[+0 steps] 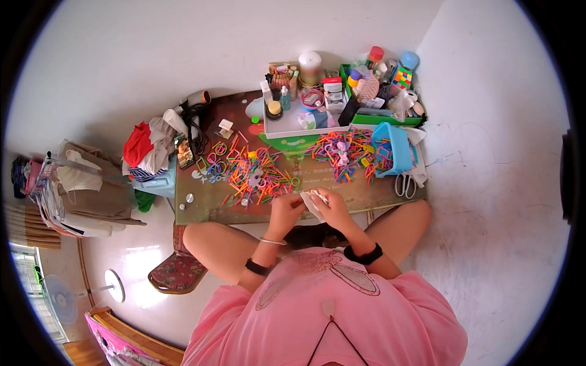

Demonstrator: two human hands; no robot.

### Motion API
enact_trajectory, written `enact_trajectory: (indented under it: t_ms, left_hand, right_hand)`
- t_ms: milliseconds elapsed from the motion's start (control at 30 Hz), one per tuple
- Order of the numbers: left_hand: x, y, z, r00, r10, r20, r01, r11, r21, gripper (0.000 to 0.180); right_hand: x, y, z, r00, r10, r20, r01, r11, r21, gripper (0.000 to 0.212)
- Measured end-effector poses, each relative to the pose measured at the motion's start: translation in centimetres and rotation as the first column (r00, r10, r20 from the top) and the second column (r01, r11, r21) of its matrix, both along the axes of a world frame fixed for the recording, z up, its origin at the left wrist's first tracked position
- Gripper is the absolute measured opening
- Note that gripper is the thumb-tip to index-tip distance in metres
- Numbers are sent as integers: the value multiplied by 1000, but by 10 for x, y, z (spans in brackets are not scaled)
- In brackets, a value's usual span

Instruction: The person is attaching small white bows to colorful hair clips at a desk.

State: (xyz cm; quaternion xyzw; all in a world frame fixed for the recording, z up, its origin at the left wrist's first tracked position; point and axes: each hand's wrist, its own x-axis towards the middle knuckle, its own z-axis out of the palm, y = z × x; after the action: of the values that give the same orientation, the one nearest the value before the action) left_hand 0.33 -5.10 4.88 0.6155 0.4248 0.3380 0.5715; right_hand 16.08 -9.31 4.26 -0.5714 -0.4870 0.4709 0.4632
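A thin white piece, tissue or cloth point(312, 206), is at the table's front edge, just in front of my body. My right hand point(332, 209) grips it, with thumb and fingers bent around its upper part. My left hand point(285, 212) is close beside its left edge, fingers curled together; whether they pinch the same piece or something small is too fine to make out. Beyond my left hand lies a loose heap of colourful plastic sticks and rings point(259, 177). A second heap of small colourful pieces point(342, 149) lies farther off to the right.
A blue plastic basket point(400, 146) lies tipped beside the right heap, with white-handled scissors point(405, 186) near it. A white tray point(287, 128) of bottles and a green box point(390, 118) stand behind. Clothes point(146, 146) are piled left of the table point(213, 210).
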Motion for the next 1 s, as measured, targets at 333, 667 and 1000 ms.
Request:
enact_trajectory:
  t_ms: [333,667,1000]
  left_hand:
    - [5,1,9,980,15,-197,39,963,267,13]
    - [-2,-3,4,1000,-22,12,23,998,-58,12]
    - [-6,3,1,977,46,-209,-23,994,107,15]
  right_hand:
    - [-14,-4,17,889,-186,419,84,964,250,18]
    - [-10,-5,11,852,-163,498,27,963,269,20]
    - [-7,-1,-15,984,-157,-89,154,987,-44,26]
